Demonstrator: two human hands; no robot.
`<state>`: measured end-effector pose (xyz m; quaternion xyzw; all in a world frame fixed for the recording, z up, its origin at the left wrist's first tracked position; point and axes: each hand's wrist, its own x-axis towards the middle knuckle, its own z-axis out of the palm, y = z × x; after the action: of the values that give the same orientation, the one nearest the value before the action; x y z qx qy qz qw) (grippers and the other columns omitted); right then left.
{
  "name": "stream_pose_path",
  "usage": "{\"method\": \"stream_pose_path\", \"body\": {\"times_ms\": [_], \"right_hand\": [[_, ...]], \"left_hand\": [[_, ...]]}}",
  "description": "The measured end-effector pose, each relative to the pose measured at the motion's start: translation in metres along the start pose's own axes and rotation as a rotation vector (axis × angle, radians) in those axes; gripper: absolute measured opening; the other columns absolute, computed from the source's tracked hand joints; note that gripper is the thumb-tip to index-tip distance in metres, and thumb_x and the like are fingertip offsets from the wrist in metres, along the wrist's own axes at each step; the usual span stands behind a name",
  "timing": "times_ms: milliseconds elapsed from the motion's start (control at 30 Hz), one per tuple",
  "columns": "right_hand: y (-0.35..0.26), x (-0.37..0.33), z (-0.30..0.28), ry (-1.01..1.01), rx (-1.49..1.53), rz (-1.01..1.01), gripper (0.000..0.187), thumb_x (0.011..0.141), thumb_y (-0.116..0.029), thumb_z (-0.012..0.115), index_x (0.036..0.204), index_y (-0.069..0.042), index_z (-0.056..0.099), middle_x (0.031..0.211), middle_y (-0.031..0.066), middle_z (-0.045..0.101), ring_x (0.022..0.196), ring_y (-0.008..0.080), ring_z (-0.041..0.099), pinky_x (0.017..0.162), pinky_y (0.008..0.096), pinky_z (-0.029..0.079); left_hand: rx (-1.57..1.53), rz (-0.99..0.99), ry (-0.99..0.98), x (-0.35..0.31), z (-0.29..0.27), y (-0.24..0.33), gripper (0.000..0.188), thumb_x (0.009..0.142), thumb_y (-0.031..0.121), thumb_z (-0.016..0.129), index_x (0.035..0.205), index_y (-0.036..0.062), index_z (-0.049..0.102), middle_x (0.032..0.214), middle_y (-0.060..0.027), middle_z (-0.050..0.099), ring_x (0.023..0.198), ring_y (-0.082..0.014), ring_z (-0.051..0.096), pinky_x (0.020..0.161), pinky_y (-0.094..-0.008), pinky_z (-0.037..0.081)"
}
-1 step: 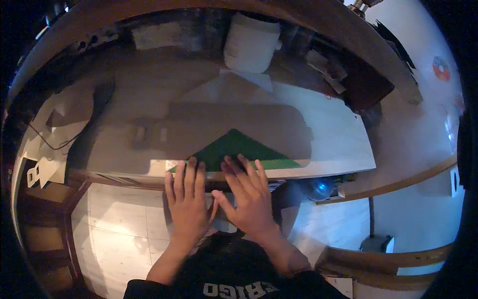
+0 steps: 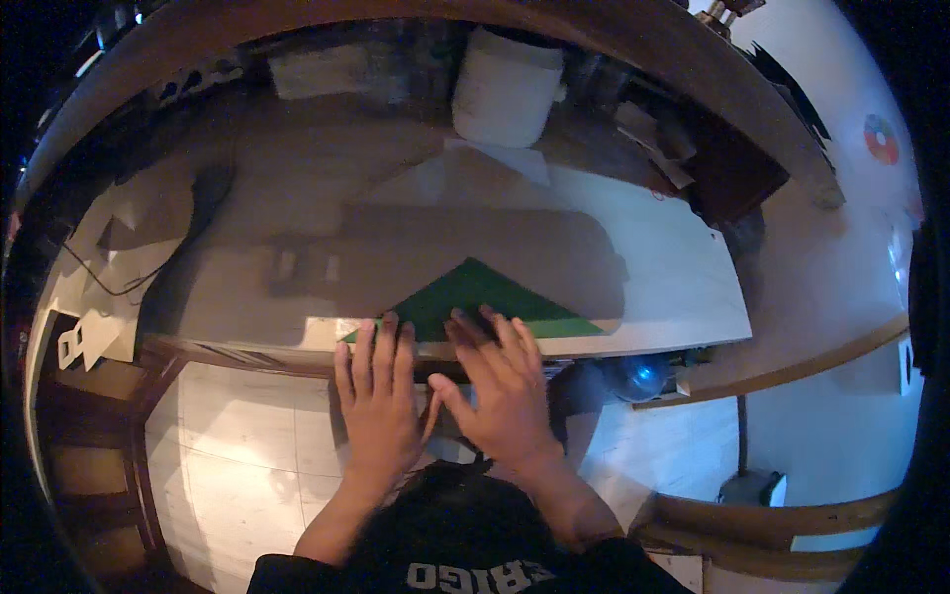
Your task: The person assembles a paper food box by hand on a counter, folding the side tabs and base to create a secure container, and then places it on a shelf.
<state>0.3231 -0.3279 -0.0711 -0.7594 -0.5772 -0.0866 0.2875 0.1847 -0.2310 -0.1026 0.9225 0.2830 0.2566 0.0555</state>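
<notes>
A green triangular sheet (image 2: 473, 292), which looks like folded paper, lies flat at the table's near edge with its point facing away from me. My left hand (image 2: 381, 401) reaches over the edge, its outstretched fingertips resting on the left part of the sheet's long near side. Toward the middle and right of that side, my right hand (image 2: 505, 401) lays its spread fingers on the green sheet, thumb out to the left. Neither hand grasps anything. The palms hang in front of the table edge.
The pale table (image 2: 683, 277) carries a broad shadow. At its back stands a white container (image 2: 507, 89), with a white sheet (image 2: 495, 158) in front. Papers (image 2: 653, 144) lie at back right, a dark cable (image 2: 104, 282) at far left. Below the right edge sits a shiny dark ball-like object (image 2: 635, 377).
</notes>
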Motion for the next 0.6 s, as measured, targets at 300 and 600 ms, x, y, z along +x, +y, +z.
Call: {"method": "stream_pose_path", "body": {"times_ms": [300, 600], "right_hand": [[0.012, 0.041, 0.0, -0.029, -0.172, 0.063, 0.061, 0.096, -0.044, 0.064, 0.139, 0.0, 0.062, 0.144, 0.0107, 0.061, 0.136, 0.0396, 0.047, 0.107, 0.0545, 0.037], [0.024, -0.021, -0.003, 0.037, -0.078, 0.06, 0.056, 0.096, -0.037, 0.066, 0.141, -0.004, 0.06, 0.15, 0.009, 0.057, 0.142, 0.0354, 0.047, 0.12, 0.0602, 0.026]], "left_hand": [[0.001, 0.01, 0.025, 0.003, 0.002, 0.0, 0.08, 0.087, 0.032, 0.077, 0.151, 0.0005, 0.041, 0.159, -0.0187, 0.04, 0.152, -0.0386, 0.029, 0.125, -0.0587, 0.018], [0.026, -0.008, 0.027, 0.001, 0.001, 0.0, 0.075, 0.089, 0.031, 0.075, 0.149, 0.0019, 0.043, 0.157, -0.0165, 0.043, 0.151, -0.0366, 0.031, 0.125, -0.0567, 0.02]]}}
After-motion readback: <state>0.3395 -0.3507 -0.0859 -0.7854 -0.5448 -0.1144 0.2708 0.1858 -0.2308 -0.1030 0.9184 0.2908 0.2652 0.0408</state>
